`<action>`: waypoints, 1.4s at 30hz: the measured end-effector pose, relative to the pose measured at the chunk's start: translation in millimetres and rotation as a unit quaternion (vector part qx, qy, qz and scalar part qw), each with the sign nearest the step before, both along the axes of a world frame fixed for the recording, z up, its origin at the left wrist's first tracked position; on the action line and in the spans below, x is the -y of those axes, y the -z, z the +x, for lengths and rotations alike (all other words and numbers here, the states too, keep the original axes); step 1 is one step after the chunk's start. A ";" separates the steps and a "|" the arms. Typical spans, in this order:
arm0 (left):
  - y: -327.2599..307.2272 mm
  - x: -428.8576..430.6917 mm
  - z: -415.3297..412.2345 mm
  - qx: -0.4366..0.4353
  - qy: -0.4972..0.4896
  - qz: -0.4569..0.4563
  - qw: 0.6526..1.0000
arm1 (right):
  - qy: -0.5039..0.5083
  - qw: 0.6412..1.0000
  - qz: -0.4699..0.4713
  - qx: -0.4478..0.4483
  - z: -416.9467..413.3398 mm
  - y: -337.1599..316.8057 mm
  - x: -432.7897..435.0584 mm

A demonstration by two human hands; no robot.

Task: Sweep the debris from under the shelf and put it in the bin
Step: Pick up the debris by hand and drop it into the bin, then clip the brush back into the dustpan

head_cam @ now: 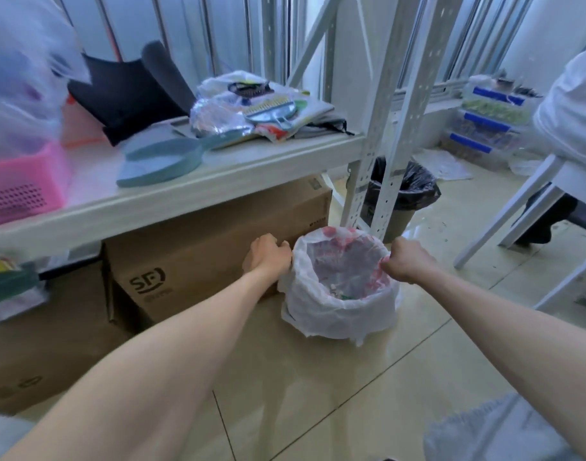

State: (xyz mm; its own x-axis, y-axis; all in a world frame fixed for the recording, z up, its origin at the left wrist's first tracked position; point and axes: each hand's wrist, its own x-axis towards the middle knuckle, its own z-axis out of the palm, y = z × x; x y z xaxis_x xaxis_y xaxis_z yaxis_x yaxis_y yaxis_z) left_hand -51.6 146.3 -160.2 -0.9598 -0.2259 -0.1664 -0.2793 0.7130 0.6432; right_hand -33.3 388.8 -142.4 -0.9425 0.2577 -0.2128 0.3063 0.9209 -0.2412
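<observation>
the scene is lit brightly and evenly by cool daylight from the window (pixel 468 44) at the back right. soft glare and pale reflections are seen on the glossy floor (pixel 368 377). shadow is cast under the shelf (pixel 218 181). the plastic bag (pixel 22 78) at the upper left is smeared by motion blur, and straight lines are bent toward the edges

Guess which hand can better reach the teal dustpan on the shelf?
Likely left: the left hand grips the bin beside the shelf, nearer the dustpan; the right hand holds the far rim.
</observation>
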 end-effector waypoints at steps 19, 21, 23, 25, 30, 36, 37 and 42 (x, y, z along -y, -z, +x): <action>-175.1 67.7 22.1 -0.031 -0.145 0.472 0.869 | -0.098 0.991 0.005 -0.094 16.7 -173.2 96.2; -183.9 71.0 22.1 -0.044 -0.176 0.523 0.833 | -0.107 0.989 0.009 -0.098 16.7 -179.7 100.5; -188.0 76.0 19.1 -0.043 -0.189 0.568 0.800 | -0.117 0.988 0.006 -0.099 11.3 -182.4 104.2; -188.2 78.7 17.2 -0.025 -0.189 0.593 0.782 | -0.124 0.987 0.001 -0.106 0.9 -182.4 107.2; -179.3 75.6 -5.2 -0.031 -0.236 0.616 0.751 | -0.135 0.983 0.040 -0.115 -32.5 -183.1 122.5; -180.6 73.2 -31.9 -0.041 -0.276 0.697 0.660 | -0.137 0.981 0.025 -0.134 -93.6 -183.4 145.2; -178.9 73.2 -34.7 -0.039 -0.275 0.707 0.651 | -0.139 0.979 0.028 -0.143 -102.8 -184.2 149.4; -176.5 71.9 -42.3 -0.040 -0.287 0.759 0.583 | -0.147 0.975 0.050 -0.159 -135.0 -185.5 166.6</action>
